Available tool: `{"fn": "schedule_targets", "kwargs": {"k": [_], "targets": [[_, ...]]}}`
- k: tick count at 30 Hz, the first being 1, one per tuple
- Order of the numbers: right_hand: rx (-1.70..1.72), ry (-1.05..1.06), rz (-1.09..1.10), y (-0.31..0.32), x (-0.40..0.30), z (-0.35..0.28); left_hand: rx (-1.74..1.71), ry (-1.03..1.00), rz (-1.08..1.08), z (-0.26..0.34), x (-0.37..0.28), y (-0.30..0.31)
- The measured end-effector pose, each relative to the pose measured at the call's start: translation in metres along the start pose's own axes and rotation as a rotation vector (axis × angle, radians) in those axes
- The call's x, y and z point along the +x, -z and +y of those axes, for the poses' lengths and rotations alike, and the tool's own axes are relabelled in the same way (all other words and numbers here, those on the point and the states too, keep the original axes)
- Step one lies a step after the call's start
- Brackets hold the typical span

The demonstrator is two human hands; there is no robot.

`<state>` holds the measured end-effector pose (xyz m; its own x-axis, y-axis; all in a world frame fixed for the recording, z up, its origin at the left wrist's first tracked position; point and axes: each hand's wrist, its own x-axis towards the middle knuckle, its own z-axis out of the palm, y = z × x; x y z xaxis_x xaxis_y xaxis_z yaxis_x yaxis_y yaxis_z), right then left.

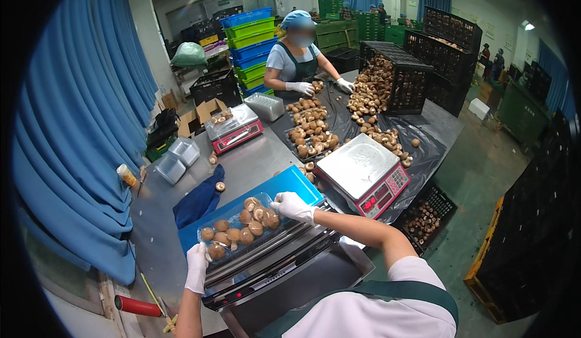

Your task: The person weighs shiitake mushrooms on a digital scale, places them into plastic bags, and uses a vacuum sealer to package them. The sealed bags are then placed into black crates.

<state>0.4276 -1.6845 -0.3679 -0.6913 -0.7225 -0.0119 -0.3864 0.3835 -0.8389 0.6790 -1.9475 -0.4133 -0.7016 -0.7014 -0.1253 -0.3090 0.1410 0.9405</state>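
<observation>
Two clear plastic trays of brown mushrooms (247,235) lie side by side under clear film, on a film-wrapping machine (268,251) with black and metal bars. My left hand (198,265), in a white glove, holds the film at the near left corner of the left tray. My right hand (295,206), also gloved in white, pinches the film at the right end of the right tray. A bright blue tray or board (295,180) lies behind and under the mushroom trays. A dark blue cloth (199,204) with one mushroom on it rests to the left.
A digital scale (358,165) stands right of the machine; another scale (233,127) bears a mushroom pack. Empty clear trays (170,168) are at left. Across the table a co-worker (297,61) handles mushrooms beside a tipped black crate (408,88). A red cylinder (137,306) lies near left.
</observation>
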Motion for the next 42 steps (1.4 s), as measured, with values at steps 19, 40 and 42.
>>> {"fn": "schedule_targets", "kwargs": {"k": [19, 40, 42], "targets": [[-0.265, 0.021, -0.025, -0.042, -0.236, 0.072, 0.556, -0.139, 0.228, -0.060, -0.243, -0.069], [-0.235, -0.215, 0.022, 0.035, -0.224, 0.076, 0.095, 0.055, 0.241, -0.080, -0.236, -0.048], [-0.404, -0.038, 0.141, 0.029, -0.227, 0.094, 0.556, -0.078, 0.320, -0.062, -0.240, -0.063]]}}
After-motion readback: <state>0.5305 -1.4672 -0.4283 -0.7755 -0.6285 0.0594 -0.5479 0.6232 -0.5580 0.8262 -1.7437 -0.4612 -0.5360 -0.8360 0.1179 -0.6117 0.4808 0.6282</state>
